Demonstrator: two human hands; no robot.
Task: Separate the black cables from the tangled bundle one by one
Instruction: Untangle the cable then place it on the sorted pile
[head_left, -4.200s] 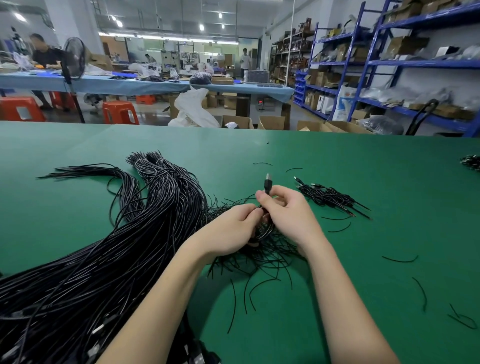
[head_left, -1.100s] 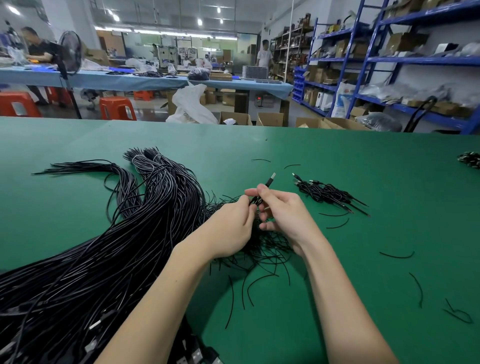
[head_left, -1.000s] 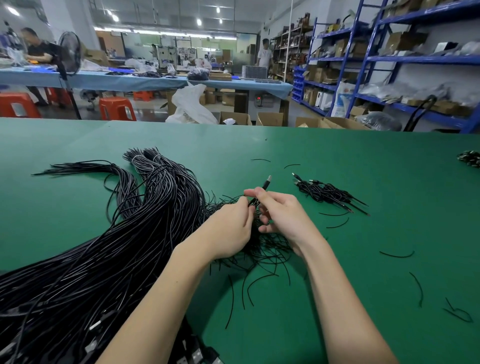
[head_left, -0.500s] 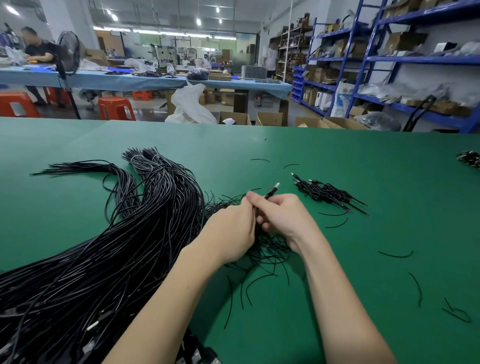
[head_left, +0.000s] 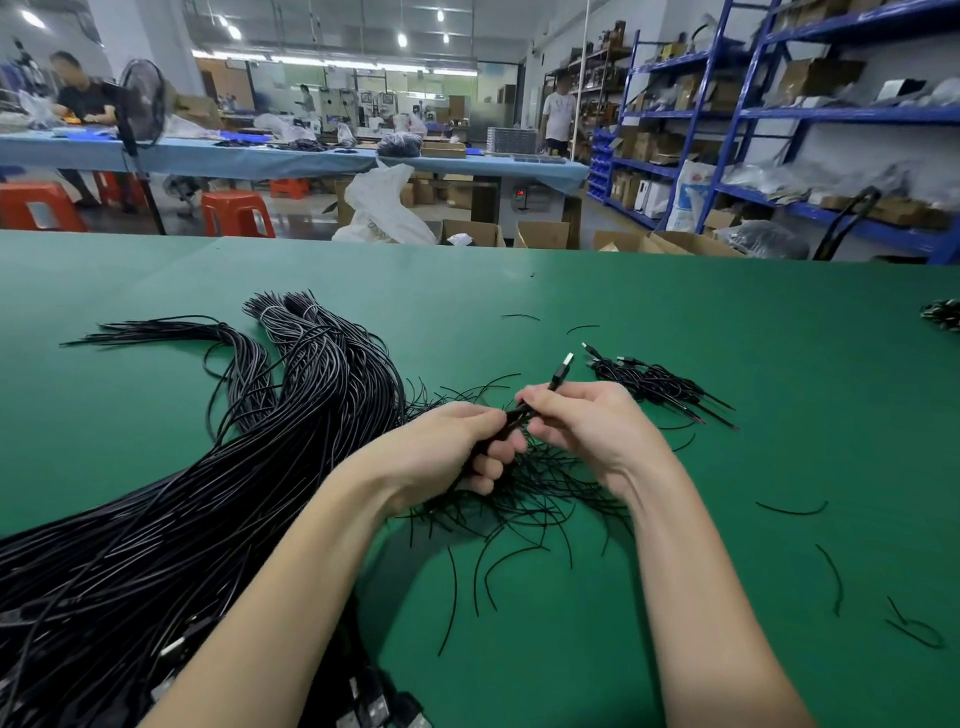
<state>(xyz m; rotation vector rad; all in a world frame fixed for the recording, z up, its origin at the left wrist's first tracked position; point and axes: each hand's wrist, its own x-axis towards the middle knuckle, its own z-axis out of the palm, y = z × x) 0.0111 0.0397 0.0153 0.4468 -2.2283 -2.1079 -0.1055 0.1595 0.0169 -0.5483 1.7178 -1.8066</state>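
Over the green table (head_left: 675, 322), the right hand (head_left: 587, 426) pinches one black cable (head_left: 540, 402) just below its plug (head_left: 562, 370), which points up and away. The left hand (head_left: 447, 452) curls its fingers around the same cable, beside the tangled bundle (head_left: 218, 493). A small pile of separated cables (head_left: 654, 387) lies just right of the hands.

A plain green bench (head_left: 727, 364) fills the foreground. On it lies a large bundle of glossy black cables (head_left: 208, 493) and, to the right, a smaller black cable pile (head_left: 654, 387). One black cable (head_left: 558, 375) ends in a silver plug tip. Short black offcuts (head_left: 792, 510) dot the green. Behind stand blue shelving (head_left: 727, 114), orange-red stools (head_left: 236, 213), brown cardboard boxes (head_left: 540, 235), a white plastic bag (head_left: 384, 208) and a pale blue table (head_left: 249, 158).
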